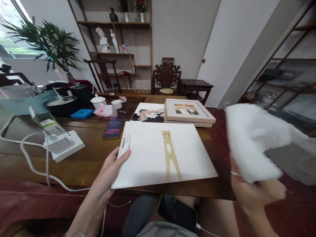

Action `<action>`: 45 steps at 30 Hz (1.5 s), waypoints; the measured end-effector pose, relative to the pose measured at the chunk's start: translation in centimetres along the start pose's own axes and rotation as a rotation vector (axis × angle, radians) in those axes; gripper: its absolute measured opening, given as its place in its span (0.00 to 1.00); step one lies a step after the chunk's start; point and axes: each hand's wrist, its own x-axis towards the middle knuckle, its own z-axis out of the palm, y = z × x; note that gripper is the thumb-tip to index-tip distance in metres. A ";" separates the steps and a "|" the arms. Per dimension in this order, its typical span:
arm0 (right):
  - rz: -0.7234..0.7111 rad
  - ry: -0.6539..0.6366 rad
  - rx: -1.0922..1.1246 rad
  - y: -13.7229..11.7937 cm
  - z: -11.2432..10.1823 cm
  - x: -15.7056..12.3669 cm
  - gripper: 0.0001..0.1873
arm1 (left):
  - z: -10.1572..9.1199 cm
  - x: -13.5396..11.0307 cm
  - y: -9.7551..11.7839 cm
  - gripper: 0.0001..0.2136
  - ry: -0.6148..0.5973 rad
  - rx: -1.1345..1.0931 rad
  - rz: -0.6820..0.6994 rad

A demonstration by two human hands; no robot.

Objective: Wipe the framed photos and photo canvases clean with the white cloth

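Note:
My left hand [112, 168] grips the left edge of a white panel [145, 158], thumb on top and fingers beneath. The panel carries a barcode label at its left and a tan, two-legged stand piece [169, 149] with a cat-like head. It is tilted over the table's front edge. My right hand [256, 192] is raised off to the right, closed around a bulky white cloth [249, 148]; both are smeared by motion, so whether it is cloth or tissue is unclear. The cloth is apart from the panel.
Framed pictures [189, 112] lie stacked behind the panel, beside a loose photo print [148, 112]. On the wooden table [98, 161], an opened white box [66, 144], cables, a blue box [82, 113], cups and pots stand leftward. A phone [176, 214] rests on my lap.

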 end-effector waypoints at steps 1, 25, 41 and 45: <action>-0.142 -0.115 -0.024 0.5 -0.2 -0.1 0.09 | 0.0 0.1 -0.1 0.20 -0.007 0.007 -0.007; -0.489 -0.779 -0.155 -2.4 3.2 -3.2 0.14 | -1.5 2.5 -2.5 0.28 0.150 0.919 0.474; -0.462 -0.961 -0.114 -1.9 4.2 0.3 0.17 | -1.2 3.6 -4.3 0.24 -0.138 1.067 0.785; -0.506 -1.017 -0.177 -1.2 6.2 1.5 0.12 | -1.3 3.6 -4.3 0.24 -0.169 1.122 0.821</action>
